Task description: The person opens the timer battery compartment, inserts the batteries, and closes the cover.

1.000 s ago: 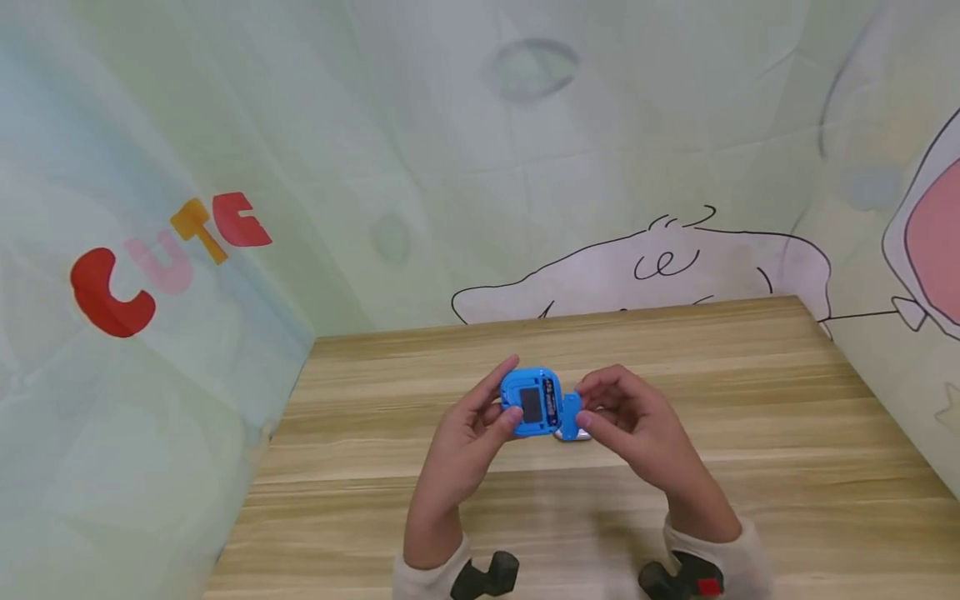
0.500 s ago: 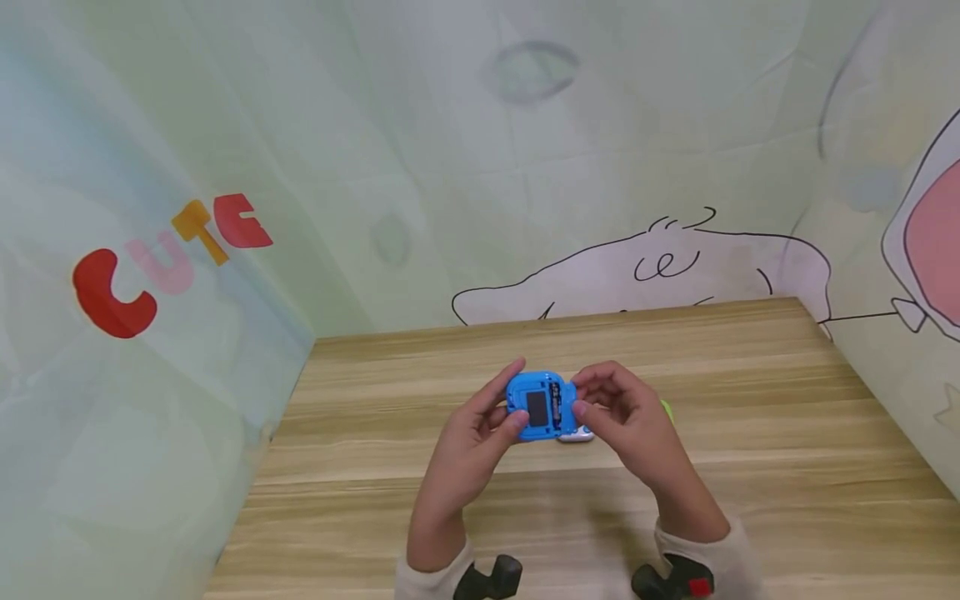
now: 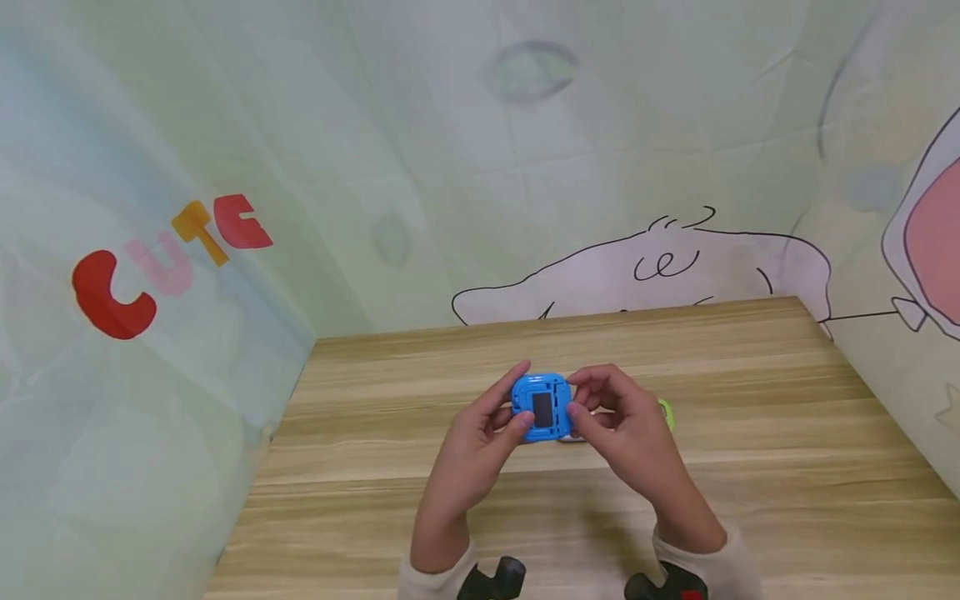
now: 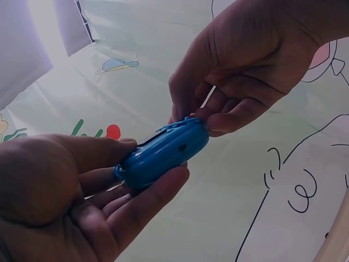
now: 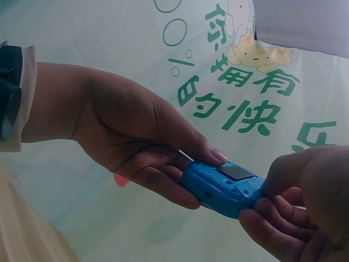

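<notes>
A small blue rounded electronic device (image 3: 542, 410) is held up above the table, its face with a dark rectangle turned toward the head camera. My left hand (image 3: 472, 450) grips its left side, thumb on the face and fingers behind. A narrow blue battery cover (image 4: 179, 124) lies along the device's right side, slightly raised in the left wrist view. The right hand (image 3: 626, 433) pinches at that cover edge between thumb and fingers. In the right wrist view the left thumb rests beside the dark rectangle (image 5: 235, 172), and the right fingertips hide the cover's far end.
Behind the hands, a whitish object (image 3: 573, 439) lies mostly hidden on the wooden table (image 3: 360, 433). A bright green curved thing (image 3: 667, 415) shows past the right hand. Printed cloth walls (image 3: 390, 167) stand around the table's back and sides.
The right hand has moved left, bringing the battery cover from beside the device onto its battery compartment. The battery, visible earlier, is now covered. The left hand has shifted slightly right with the device.
</notes>
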A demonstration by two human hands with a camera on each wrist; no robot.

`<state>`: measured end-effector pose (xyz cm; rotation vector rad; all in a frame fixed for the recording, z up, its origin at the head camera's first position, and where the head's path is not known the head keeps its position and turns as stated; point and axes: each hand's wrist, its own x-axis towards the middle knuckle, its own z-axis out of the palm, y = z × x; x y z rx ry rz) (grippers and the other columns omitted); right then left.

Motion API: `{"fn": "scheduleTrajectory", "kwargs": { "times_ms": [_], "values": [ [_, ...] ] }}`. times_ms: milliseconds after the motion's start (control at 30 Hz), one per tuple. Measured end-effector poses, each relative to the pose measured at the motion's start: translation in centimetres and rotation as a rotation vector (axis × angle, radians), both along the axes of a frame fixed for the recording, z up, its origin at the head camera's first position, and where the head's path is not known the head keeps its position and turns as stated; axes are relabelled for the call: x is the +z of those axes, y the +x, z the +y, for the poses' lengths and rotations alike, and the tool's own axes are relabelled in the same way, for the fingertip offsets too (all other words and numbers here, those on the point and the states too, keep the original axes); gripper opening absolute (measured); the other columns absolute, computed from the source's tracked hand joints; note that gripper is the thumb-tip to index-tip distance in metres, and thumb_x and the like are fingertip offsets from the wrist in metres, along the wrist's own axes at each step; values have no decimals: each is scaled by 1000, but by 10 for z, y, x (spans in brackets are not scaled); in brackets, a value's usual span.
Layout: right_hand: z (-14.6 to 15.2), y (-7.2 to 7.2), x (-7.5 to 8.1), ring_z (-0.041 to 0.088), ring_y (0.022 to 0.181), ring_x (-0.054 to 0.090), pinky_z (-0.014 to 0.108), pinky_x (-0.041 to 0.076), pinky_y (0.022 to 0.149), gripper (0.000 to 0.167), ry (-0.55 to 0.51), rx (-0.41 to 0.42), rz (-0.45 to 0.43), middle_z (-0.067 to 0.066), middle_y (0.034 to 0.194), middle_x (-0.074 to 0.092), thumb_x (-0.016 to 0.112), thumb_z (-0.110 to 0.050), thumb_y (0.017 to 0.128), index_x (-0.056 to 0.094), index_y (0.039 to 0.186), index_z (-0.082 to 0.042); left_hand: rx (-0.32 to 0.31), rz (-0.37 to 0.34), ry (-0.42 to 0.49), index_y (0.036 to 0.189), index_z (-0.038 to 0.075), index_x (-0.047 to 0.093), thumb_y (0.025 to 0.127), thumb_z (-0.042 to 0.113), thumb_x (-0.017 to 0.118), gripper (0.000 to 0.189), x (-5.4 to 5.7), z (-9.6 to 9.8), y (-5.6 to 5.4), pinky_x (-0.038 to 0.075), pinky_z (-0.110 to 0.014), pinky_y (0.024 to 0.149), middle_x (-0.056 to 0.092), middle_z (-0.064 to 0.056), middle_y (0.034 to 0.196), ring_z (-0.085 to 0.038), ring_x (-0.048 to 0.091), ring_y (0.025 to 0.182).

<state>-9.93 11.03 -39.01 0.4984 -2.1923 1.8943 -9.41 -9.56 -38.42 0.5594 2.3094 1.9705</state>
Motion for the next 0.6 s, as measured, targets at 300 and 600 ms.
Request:
{"fn": "scheduleTrajectory", "kwargs": {
  "times_ms": [300,600],
  "values": [
    [-2,0,-3,14,76,62,28,59,68,26,130,-90,78,-4,86,60,70,-6,89,62,112,-15,10,-5,10,147,26,44,98,20,60,52,0,1,0,56,-32,84,59,-13,130,-22,65,107],
    [-6,-1,-8,10,72,59,29,58,66,32,187,-137,167,-9,84,57,71,-2,86,62,113,-15,14,-19,38,146,27,46,98,18,60,51,1,1,0,57,-33,82,60,-13,128,-23,66,105]
  ]
}}
